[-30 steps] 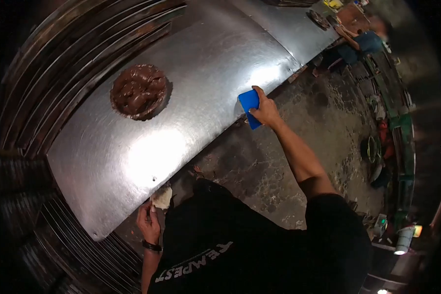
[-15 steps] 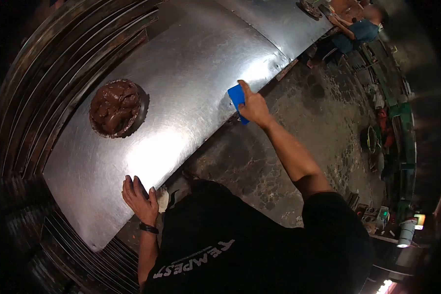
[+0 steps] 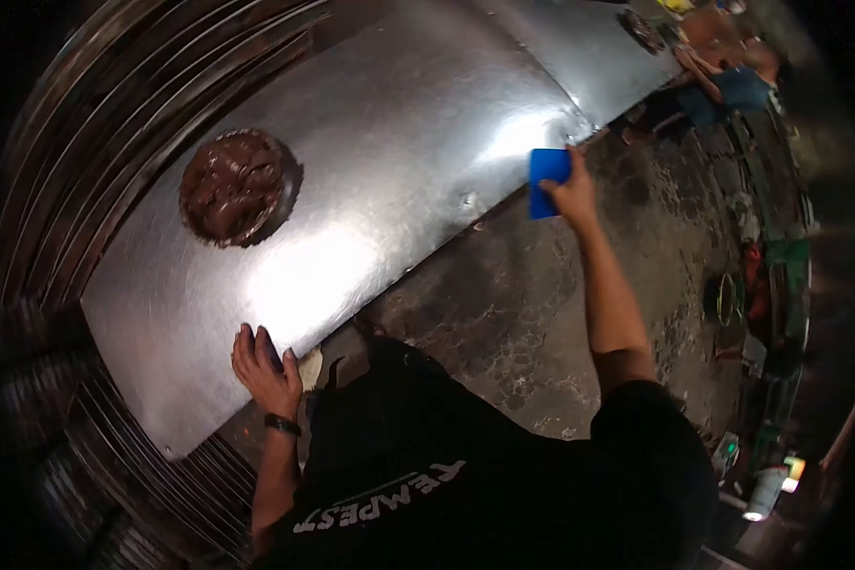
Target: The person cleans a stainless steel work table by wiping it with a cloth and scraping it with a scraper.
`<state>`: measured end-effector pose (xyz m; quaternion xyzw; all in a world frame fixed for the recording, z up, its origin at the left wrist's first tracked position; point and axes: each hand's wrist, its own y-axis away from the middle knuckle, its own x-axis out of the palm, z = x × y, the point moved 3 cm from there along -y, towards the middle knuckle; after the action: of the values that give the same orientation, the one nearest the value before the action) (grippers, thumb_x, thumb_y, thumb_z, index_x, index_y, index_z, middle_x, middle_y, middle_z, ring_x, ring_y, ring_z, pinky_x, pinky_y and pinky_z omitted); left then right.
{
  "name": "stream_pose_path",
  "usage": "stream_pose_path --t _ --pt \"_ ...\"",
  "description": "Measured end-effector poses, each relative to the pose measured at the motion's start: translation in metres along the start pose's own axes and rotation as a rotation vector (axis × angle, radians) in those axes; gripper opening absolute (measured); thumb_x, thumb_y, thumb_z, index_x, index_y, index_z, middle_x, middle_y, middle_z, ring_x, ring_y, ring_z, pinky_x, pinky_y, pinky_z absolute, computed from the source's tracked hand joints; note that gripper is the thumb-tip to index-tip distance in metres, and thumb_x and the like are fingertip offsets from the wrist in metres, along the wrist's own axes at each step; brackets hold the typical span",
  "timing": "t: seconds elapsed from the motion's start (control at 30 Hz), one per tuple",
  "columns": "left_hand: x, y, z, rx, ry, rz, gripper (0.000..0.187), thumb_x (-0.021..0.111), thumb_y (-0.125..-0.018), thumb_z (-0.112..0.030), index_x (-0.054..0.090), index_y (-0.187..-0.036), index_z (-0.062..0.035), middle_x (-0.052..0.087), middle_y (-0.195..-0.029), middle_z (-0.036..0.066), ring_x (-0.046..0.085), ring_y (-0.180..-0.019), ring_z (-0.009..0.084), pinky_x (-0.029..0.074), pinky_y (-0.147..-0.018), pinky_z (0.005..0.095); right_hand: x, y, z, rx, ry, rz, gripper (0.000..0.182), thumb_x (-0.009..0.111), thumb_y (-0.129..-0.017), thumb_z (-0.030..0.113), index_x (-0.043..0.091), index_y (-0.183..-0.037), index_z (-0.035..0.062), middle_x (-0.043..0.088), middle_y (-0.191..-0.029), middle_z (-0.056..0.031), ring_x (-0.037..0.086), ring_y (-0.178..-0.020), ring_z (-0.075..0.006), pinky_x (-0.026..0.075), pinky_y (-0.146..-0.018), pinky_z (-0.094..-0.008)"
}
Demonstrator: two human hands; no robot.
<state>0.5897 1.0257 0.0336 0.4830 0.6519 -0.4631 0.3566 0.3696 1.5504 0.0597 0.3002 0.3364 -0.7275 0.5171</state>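
My right hand (image 3: 574, 198) grips a flat blue plastic scraper (image 3: 544, 169) out at the table's long front edge, thumb over its face. Part of the scraper overlaps the floor beyond that edge. My left hand (image 3: 264, 369), a dark band on its wrist, rests with stretched fingers on the metal table (image 3: 370, 157) near the same edge, holding nothing. Farther in on the table stands a round bowl (image 3: 190, 217) heaped with a glossy, thick brown paste (image 3: 236, 180).
Stacked metal trays or racks (image 3: 133, 104) border the table at the left. At the far right end a person (image 3: 739, 87) works beside a second round dish (image 3: 642, 32). Below the table edge lies a stained concrete floor (image 3: 503, 313).
My right hand has moved right along the table edge with the scraper, whose broad face now shows more. My left hand stays on the table; the whole view has shifted slightly.
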Motion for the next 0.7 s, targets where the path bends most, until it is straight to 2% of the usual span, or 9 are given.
stream_pose_path --t 0.1,0.17,0.23,0.33,0.37,0.5,0.6,0.63,0.7 --pt "0.005 0.000 0.002 -0.018 -0.025 -0.026 0.047 0.051 -0.084 -0.027 0.048 -0.122 -0.0012 0.039 -0.135 0.019 0.035 -0.125 0.0370 0.023 -0.104 0.0513 -0.008 -0.033 -0.041 0.212 -0.044 -0.013 0.082 0.073 -0.063 0.014 0.035 -0.136 0.0094 0.058 -0.114 -0.0211 0.061 -0.099 -0.0319 0.049 -0.085 -0.0383" --pt "0.008 0.001 0.004 -0.019 -0.052 -0.029 0.046 0.051 -0.083 -0.027 0.049 -0.122 -0.0014 0.040 -0.134 0.018 0.036 -0.124 0.0365 0.023 -0.104 0.0512 -0.001 -0.049 -0.045 0.215 -0.087 0.006 0.082 0.073 -0.063 0.014 0.036 -0.135 0.0095 0.058 -0.114 -0.0204 0.060 -0.098 -0.0309 0.049 -0.085 -0.0378" --pt "0.008 0.002 0.005 -0.036 -0.069 -0.019 0.044 0.050 -0.084 -0.028 0.051 -0.120 -0.0022 0.041 -0.134 0.018 0.036 -0.125 0.0361 0.024 -0.104 0.0513 0.003 -0.039 -0.009 0.297 -0.183 0.138 0.080 0.073 -0.063 0.012 0.036 -0.135 0.0093 0.057 -0.115 -0.0198 0.060 -0.098 -0.0292 0.048 -0.085 -0.0357" --pt "0.010 0.004 0.008 -0.040 -0.049 -0.031 0.044 0.049 -0.086 -0.031 0.051 -0.121 -0.0043 0.041 -0.135 0.017 0.035 -0.126 0.0346 0.023 -0.104 0.0517 0.019 -0.009 0.025 -0.030 -0.061 0.195 0.080 0.073 -0.065 0.012 0.035 -0.136 0.0090 0.057 -0.115 -0.0197 0.060 -0.097 -0.0288 0.048 -0.085 -0.0346" --pt "0.009 0.005 0.008 -0.046 -0.039 -0.030 0.045 0.049 -0.086 -0.032 0.051 -0.122 -0.0045 0.041 -0.135 0.017 0.035 -0.126 0.0342 0.023 -0.104 0.0517 0.030 0.003 0.025 -0.073 -0.120 0.191 0.078 0.073 -0.067 0.012 0.035 -0.135 0.0097 0.058 -0.113 -0.0202 0.060 -0.098 -0.0291 0.047 -0.086 -0.0341" --pt "0.006 0.005 0.010 -0.051 0.015 -0.068 0.041 0.050 -0.087 -0.029 0.054 -0.118 -0.0043 0.041 -0.135 0.016 0.036 -0.126 0.0335 0.023 -0.104 0.0507 0.057 0.060 0.074 -0.068 -0.085 0.289 0.077 0.072 -0.068 0.012 0.034 -0.136 0.0152 0.061 -0.106 -0.0222 0.063 -0.090 -0.0309 0.053 -0.073 -0.0373" --pt "-0.003 0.010 0.019 -0.037 0.336 -0.084 0.034 0.052 -0.086 -0.022 0.057 -0.114 -0.0031 0.042 -0.133 0.016 0.038 -0.123 0.0324 0.026 -0.103 0.0483 0.066 0.091 0.125 -0.003 -0.045 0.304 0.078 0.071 -0.068 0.012 0.033 -0.136 0.0177 0.062 -0.101 -0.0230 0.065 -0.083 -0.0322 0.055 -0.064 -0.0391" --pt "-0.014 0.011 0.018 -0.064 0.520 -0.115 0.029 0.052 -0.087 -0.017 0.058 -0.111 -0.0016 0.044 -0.130 0.015 0.041 -0.120 0.0309 0.032 -0.100 0.0449 0.069 0.102 0.136 0.034 -0.035 0.297 0.078 0.071 -0.068 0.012 0.033 -0.136 0.0183 0.062 -0.100 -0.0231 0.065 -0.081 -0.0327 0.055 -0.061 -0.0396" --pt "-0.030 0.028 0.025 -0.065 0.668 -0.120 0.029 0.051 -0.088 -0.017 0.057 -0.110 0.0004 0.050 -0.121 0.016 0.048 -0.113 0.0300 0.039 -0.094 0.0401 0.090 0.126 0.135 0.015 -0.094 0.328 0.078 0.071 -0.068 0.013 0.033 -0.136 0.0181 0.062 -0.099 -0.0229 0.065 -0.082 -0.0339 0.055 -0.065 -0.0392"
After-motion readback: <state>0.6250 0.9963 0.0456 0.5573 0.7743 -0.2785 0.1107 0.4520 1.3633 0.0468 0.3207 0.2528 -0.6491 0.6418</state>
